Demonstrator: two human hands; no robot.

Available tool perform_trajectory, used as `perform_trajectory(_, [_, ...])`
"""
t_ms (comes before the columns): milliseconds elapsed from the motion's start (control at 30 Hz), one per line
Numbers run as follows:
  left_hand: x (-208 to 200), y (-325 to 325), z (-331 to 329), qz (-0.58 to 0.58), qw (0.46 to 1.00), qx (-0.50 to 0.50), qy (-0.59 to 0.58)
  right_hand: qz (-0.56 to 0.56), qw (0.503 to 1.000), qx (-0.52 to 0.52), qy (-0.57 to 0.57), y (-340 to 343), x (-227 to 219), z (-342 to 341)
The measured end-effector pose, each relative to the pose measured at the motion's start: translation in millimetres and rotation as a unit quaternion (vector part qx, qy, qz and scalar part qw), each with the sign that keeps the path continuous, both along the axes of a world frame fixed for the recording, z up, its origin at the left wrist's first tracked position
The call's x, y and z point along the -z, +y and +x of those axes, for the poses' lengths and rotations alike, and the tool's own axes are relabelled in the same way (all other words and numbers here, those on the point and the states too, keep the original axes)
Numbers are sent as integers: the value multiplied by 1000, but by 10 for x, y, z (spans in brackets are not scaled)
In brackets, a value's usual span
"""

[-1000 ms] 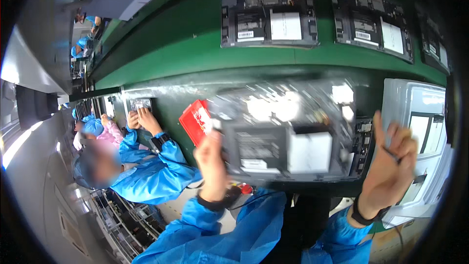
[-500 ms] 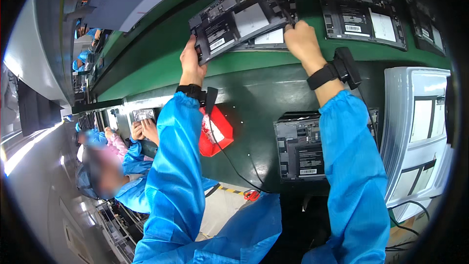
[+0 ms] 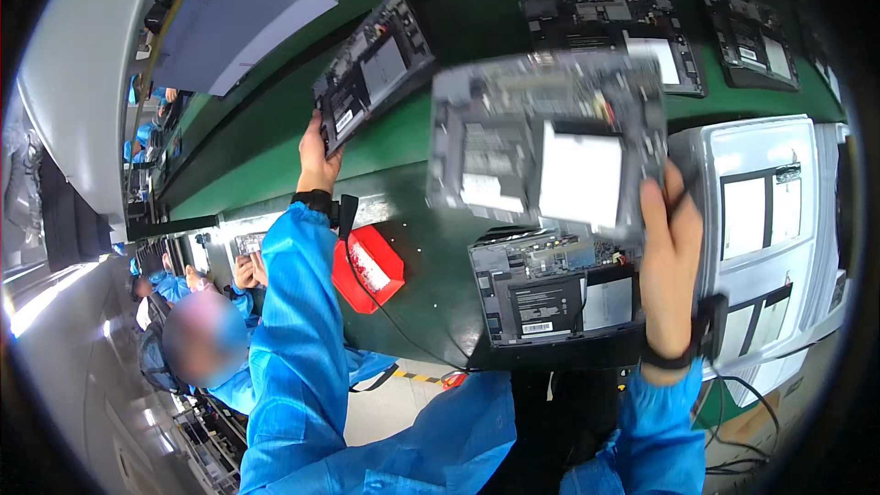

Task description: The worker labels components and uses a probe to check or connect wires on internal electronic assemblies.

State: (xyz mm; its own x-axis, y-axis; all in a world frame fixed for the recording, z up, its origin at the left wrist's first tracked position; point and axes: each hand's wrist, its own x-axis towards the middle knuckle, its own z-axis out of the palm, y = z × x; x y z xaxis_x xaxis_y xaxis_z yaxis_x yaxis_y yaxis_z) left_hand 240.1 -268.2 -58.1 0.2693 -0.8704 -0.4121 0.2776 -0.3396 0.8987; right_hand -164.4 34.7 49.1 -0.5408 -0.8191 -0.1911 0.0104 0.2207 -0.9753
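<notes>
We take the green conveyor belt (image 3: 275,142) as our landmark; it runs across the upper part of the view, the biggest thing here. Just below it, toward us, lies the darker green bench (image 3: 431,302). At the right end of the bench stands a white moulded tray (image 3: 761,220) with pale panels in it.

Between us and the belt, our right hand (image 3: 669,247) lifts an opened grey device (image 3: 550,151), its bare insides and a white patch facing us; the fingers are clamped on its right edge. It is blurred, so we judge it to be in motion above the bench. Under it a second opened device (image 3: 555,293) lies flat on the bench. On the belt's near edge, to the left, our left hand (image 3: 316,160) grips the lower corner of a third opened device (image 3: 371,69), which stands tilted, one end raised off the belt. Further along the belt, to the right, another open unit (image 3: 610,32) lies flat. A small red box (image 3: 367,266) sits on the bench below our left wrist.

We judge the handling midway: one unit is partly on the belt, one is in the air, and one waits on the bench.
</notes>
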Motion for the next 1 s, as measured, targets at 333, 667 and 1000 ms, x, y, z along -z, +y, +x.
perform_trajectory(333, [54,-225,-767,-321,651,199,-658,134,982,22,-131,1522,233,-43])
perform_trajectory(667, [42,385,-3615,-5,840,403,-365,30,963,-45,266,1610,208,-29])
perform_trajectory(1000, [-1273,943,-2820,116,908,403,14,-210,977,18,26,1771,57,-93])
